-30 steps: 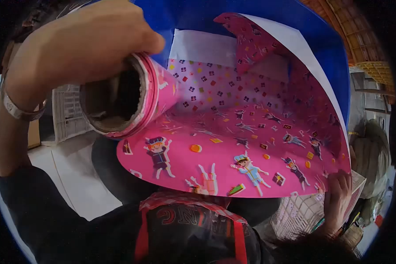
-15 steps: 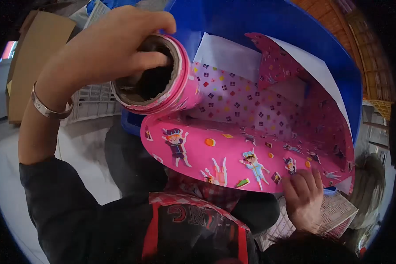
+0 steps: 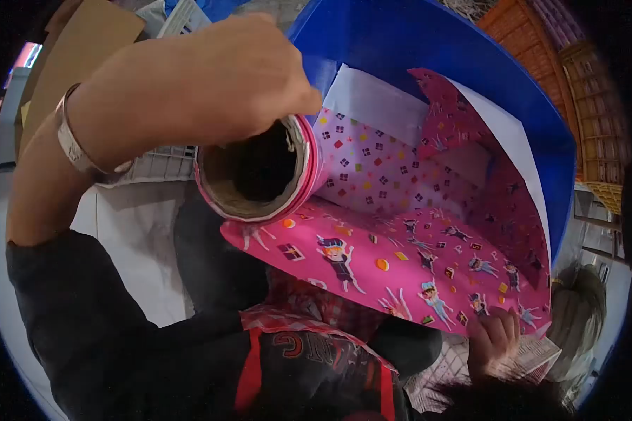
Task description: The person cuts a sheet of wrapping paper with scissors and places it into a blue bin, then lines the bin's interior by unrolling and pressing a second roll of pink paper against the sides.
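A thick roll of pink wrapping paper (image 3: pixel 314 165) on a cardboard tube stands tilted with its open end toward me. My left hand (image 3: pixel 225 77), a metal bangle (image 3: pixel 74 144) on its wrist, is closed at the tube's upper rim; its fingertips are partly hidden. From the roll a loose pink sheet (image 3: pixel 372 256), printed with small cartoon figures, spreads to the right and curls up at its far end, showing a white back. My right hand (image 3: pixel 495 337) grips the sheet's near edge at the lower right, fingers on top, thumb hidden.
Behind the paper is a large blue bin (image 3: pixel 400 35), with light pink gift-patterned paper (image 3: pixel 372 158) inside it. Woven baskets (image 3: pixel 590 112) line the right side. A white plastic basket (image 3: pixel 158 165) and cardboard (image 3: pixel 84 56) are at the left.
My left hand has moved right over the tube's rim, its thumb no longer visible inside the tube. The printed figures have shifted rightward, with more sheet showing beside the roll. My right hand is slightly lower.
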